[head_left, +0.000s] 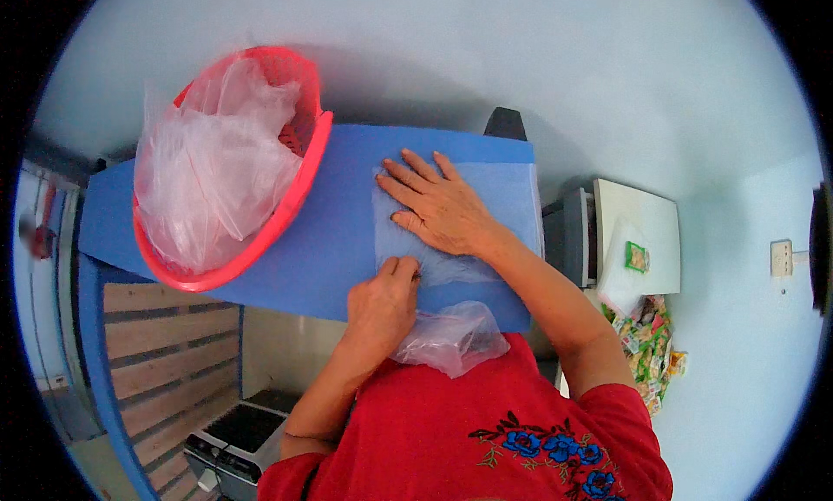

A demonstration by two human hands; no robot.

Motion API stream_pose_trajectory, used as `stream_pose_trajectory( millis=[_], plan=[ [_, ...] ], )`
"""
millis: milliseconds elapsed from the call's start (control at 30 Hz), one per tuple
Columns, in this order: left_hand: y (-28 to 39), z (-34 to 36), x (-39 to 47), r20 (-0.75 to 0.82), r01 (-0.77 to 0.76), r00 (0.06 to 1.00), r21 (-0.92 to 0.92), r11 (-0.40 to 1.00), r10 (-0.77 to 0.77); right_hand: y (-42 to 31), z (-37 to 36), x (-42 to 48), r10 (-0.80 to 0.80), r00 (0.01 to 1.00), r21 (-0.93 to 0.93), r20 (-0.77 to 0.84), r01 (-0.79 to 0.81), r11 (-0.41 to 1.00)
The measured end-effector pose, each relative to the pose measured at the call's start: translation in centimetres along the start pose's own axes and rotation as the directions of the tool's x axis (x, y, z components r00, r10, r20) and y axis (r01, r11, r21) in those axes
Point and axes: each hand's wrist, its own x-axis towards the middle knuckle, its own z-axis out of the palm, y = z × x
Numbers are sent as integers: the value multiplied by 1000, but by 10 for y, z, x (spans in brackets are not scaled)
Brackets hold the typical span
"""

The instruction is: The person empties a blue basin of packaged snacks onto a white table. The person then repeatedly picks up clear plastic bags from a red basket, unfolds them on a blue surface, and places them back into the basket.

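On the blue tabletop (280,260) lies a flat, clear plastic bag (501,202), its edges near the table's right end. My right hand (439,208) rests palm down on this bag with the fingers spread. Nearer to me, my left hand (387,293) has its fingers curled at the bag's lower left corner, pinching thin plastic. A second, crumpled clear bag (462,335) with a reddish line hangs over the front table edge, beside my left hand and against the red shirt. Whether the two bags are joined cannot be told.
A red plastic basket (309,189) heaped with clear bags (208,169) stands at the table's left. Behind the table is a wall. To the right, a white board (657,241) holds a small green packet (636,257), with a pile of similar packets (651,351) below.
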Motion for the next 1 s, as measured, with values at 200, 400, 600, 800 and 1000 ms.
stream_pose_trajectory(
  millis=[200, 400, 600, 800, 1000],
  plan=[
    [0, -1, -2, 13, 58, 998, -84, 995, -57, -11, -28, -47, 98, 994, -12, 39, -98, 995],
    [-7, 1, 1, 8, 48, 999, -163, 985, -47, 6, -38, -88, 315, 948, -91, 35, -311, 946],
    [-10, -21, 4, 61, 200, 978, -519, 831, -198, -10, -72, -107, 322, 946, 518, -48, -251, 817],
    [3, -47, 21, -1, 139, 927, -929, 345, -374, -31, -96, -130, 282, 955, 931, 93, -184, 314],
    [19, -39, 41, 30, 44, 839, -999, 12, -543, -37, -101, -140, 293, 948, 925, 122, -215, 312]
  ],
)
